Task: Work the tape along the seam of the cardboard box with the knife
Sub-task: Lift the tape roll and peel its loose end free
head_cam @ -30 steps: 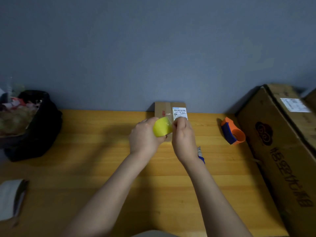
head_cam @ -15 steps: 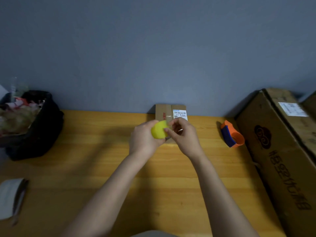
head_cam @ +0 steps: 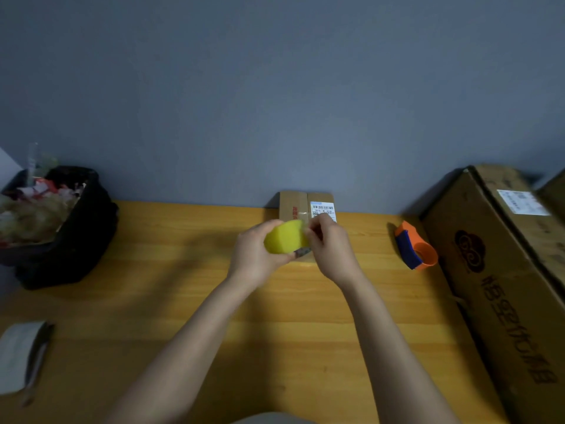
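Small taped cardboard box [head_cam: 293, 206] (labelled) against wall.

Small cardboard box [head_cam: 293, 206]: white barcode label [head_cam: 323, 209], print illegible; red marking, unreadable. Large carton [head_cam: 501, 286]: cloud logo, dark characters, white label, none legible.

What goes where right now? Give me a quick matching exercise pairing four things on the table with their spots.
Things:
1. yellow tape roll
2. orange tape dispenser
3. black bin
4. small cardboard box

Places:
A. far left of the table
B. against the wall, just beyond the hands
C. held in the left hand, the right hand picking at it
D. beside the big carton on the right

Pairs: 1-C, 2-D, 3-A, 4-B
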